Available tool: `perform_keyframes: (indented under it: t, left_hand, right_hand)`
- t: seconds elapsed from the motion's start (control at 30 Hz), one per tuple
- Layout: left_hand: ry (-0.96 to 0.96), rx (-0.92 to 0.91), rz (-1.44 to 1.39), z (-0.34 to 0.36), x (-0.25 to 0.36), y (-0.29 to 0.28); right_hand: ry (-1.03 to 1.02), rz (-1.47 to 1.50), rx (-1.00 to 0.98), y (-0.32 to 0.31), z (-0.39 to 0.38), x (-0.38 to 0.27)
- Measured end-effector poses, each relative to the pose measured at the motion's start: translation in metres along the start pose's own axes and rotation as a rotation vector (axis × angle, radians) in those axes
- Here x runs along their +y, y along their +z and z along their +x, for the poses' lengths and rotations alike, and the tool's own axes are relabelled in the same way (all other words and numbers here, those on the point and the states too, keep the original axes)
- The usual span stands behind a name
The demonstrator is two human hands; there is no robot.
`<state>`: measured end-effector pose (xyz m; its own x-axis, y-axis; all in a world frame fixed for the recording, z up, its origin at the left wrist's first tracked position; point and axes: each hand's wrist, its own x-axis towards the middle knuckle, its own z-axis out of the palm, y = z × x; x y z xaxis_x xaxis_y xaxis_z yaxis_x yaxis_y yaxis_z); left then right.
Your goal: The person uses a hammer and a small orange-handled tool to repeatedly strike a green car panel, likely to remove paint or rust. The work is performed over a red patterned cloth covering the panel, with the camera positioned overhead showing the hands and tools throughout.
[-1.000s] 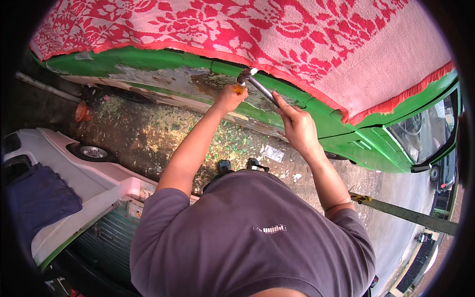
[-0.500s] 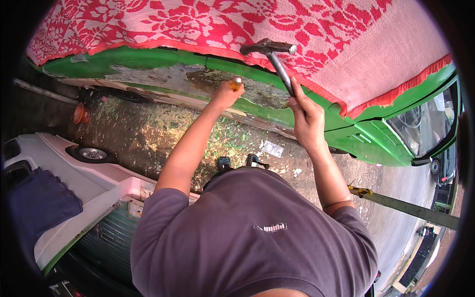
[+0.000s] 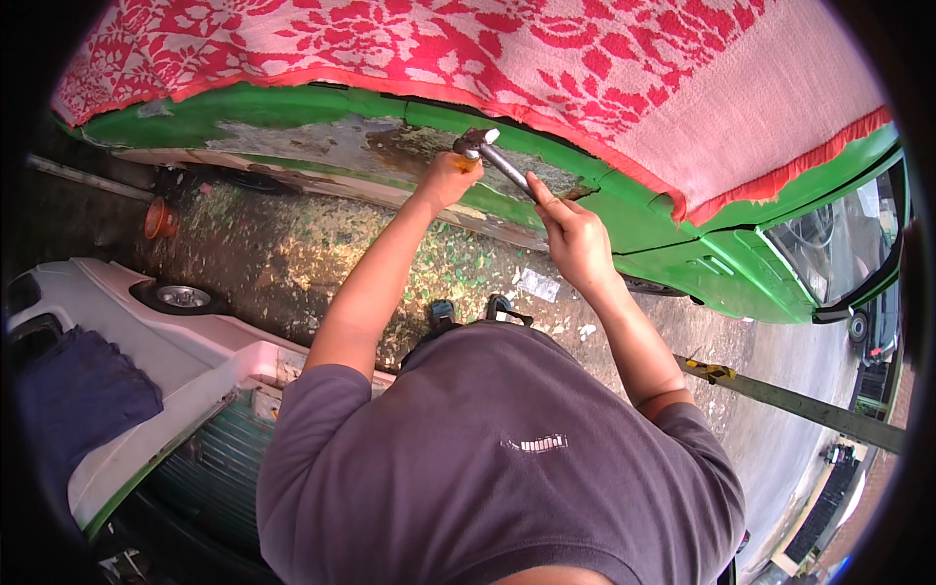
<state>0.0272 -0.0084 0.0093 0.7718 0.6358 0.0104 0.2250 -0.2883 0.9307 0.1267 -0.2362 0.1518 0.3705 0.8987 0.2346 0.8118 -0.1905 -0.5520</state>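
Observation:
My left hand (image 3: 447,183) is closed around the amber handle (image 3: 467,166) of a struck tool, held against the car's side; its blade is hidden, so I cannot tell whether it is a chisel or a screwdriver. In my right hand (image 3: 583,250) is a hammer (image 3: 508,173), gripped by its grey metal shaft. The hammer's head lies at the butt of the amber handle and appears to touch it. Around both tools, the side panel of a green car (image 3: 639,219) shows a bare, scraped patch (image 3: 336,143) with rusty, flaking areas.
A red and pink patterned blanket (image 3: 390,49) drapes over the green car. Paint chips and a paper scrap (image 3: 538,285) litter the ground. Behind me at left stands a pale pink vehicle (image 3: 219,336) with a dark cloth (image 3: 83,395) on it. An orange bucket (image 3: 159,218) lies farther left.
The hammer has swung down and left from above the blanket's edge to the butt of the amber-handled tool. My right hand has moved lower and left; my left hand stays in place.

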Motion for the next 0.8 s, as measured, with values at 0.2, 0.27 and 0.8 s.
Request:
perform_keyframes:
  t: [0.2, 0.27, 0.8]
  left_hand:
    - [0.06, 0.048, -0.064, 0.0, -0.01, 0.001]
    - [-0.004, 0.043, 0.0, 0.001, -0.011, 0.0]
    - [-0.045, 0.003, -0.009, 0.0, 0.008, -0.005]
  right_hand:
    - [-0.163, 0.286, 0.241, 0.005, -0.015, 0.003]
    - [-0.049, 0.103, 0.123, -0.001, -0.015, 0.001]
    - [-0.062, 0.235, 0.087, -0.024, 0.008, 0.0]
